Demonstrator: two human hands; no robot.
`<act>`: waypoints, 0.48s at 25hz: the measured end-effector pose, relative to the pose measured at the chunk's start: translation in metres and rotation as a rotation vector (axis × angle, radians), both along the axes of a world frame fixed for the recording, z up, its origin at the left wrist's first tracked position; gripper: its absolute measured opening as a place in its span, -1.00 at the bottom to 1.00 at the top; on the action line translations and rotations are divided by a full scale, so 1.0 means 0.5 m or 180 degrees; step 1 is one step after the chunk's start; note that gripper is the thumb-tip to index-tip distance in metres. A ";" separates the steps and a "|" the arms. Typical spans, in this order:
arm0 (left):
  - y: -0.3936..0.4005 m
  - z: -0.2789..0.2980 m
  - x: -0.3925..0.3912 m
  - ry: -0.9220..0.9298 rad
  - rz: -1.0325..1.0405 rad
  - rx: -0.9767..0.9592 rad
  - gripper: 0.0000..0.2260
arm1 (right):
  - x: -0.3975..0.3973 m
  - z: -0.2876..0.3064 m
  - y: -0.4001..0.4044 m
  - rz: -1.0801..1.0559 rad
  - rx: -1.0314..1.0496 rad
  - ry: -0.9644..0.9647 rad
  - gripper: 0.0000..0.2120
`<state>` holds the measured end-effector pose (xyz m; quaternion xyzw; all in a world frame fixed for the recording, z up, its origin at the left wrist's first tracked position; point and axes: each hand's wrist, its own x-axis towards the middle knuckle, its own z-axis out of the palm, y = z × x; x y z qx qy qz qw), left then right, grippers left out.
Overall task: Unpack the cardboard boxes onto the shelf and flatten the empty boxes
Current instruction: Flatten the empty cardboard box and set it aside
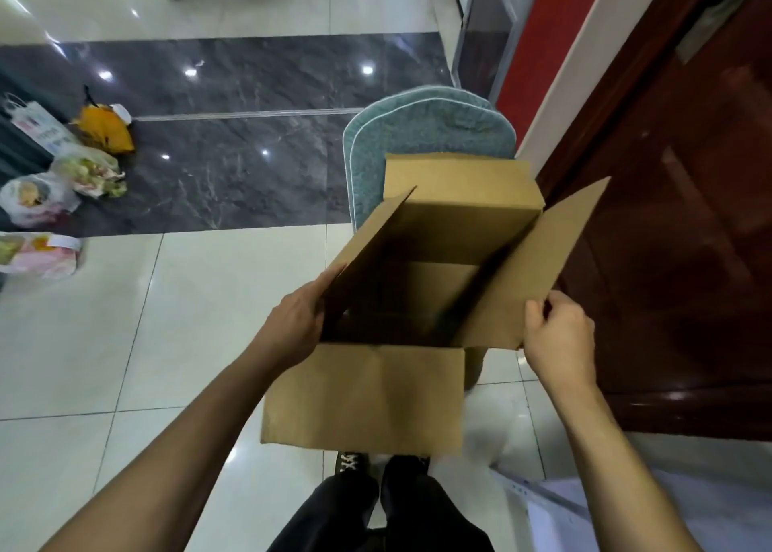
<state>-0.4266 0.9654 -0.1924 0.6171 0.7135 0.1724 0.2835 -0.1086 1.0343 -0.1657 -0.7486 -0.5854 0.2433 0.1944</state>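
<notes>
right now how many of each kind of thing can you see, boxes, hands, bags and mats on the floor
cardboard box: 1, open, nothing seen inside
hands: 2, left hand and right hand, each holding a side flap
plastic bags: 5 at least, yellow bag and four pale ones by the left edge
green mat: 1, though the double edge may mean two stacked
total: 9

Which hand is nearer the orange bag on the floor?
Left. The left hand holds the cardboard box on the side facing the orange bag; the right hand pinches the opposite flap, farther away.
</notes>
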 end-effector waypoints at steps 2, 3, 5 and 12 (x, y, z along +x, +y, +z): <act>0.001 0.028 -0.047 0.0252 -0.0209 0.0072 -0.50 | -0.016 0.018 -0.009 -0.0108 0.0104 0.0341 -0.74; 0.004 0.041 -0.069 0.0355 -0.0274 0.0099 -0.50 | -0.029 0.025 -0.011 -0.0168 0.0113 0.0469 -0.73; 0.011 0.067 -0.101 0.0592 -0.0378 0.0113 -0.48 | -0.056 0.040 -0.012 -0.0391 0.0059 0.0872 -0.72; 0.033 0.154 -0.157 0.1295 -0.0716 0.0122 -0.42 | -0.116 0.148 -0.043 -0.1353 -0.0082 0.3067 -0.80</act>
